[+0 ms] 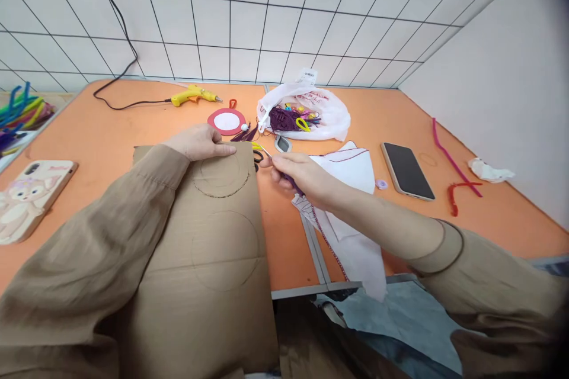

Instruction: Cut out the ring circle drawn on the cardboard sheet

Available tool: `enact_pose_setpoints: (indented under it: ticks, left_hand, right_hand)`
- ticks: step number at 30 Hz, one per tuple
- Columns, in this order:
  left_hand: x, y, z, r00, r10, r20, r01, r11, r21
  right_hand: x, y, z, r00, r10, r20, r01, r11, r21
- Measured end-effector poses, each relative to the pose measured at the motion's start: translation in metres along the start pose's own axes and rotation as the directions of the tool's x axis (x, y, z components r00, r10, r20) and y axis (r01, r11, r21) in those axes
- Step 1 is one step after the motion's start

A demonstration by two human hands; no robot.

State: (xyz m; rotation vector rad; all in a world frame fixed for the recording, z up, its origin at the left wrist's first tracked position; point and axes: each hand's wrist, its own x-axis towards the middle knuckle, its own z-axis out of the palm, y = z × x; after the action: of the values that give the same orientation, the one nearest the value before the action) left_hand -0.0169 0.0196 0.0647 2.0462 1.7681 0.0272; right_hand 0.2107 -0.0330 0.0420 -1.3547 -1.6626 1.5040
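A large brown cardboard sheet (213, 320) leans from my lap over the table edge. Two circles are drawn on it, and the lower arc of the upper circle looks rough, as if cut. At the sheet's top edge is my left hand (198, 141), its thumb flat on the front and its other fingers mostly hidden behind. Just right of the sheet, my right hand (296, 173) is closed around a craft knife with a dark purple handle (293, 185); its thin metal tip points up and left, apart from the cardboard. Dark-handled scissors (258, 158) lie partly hidden behind the sheet.
Behind the sheet are a yellow glue gun (193, 96), a red-rimmed round piece (226, 122) and a plastic bag (331, 115) of purple yarn. White fabric (355, 231) lies under my right arm. Phones lie at right (406, 170) and left (35, 198). Pipe cleaners (453, 157) lie far right.
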Motion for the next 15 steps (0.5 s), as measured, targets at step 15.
enact_pose_setpoints:
  ticks: [15]
  left_hand:
    - [-0.004,0.015,0.016,0.997,0.05,-0.055,-0.044,0.993,0.111]
  right_hand:
    - [-0.005,-0.034,-0.022,0.951,-0.132,0.279,0.304,0.238,-0.923]
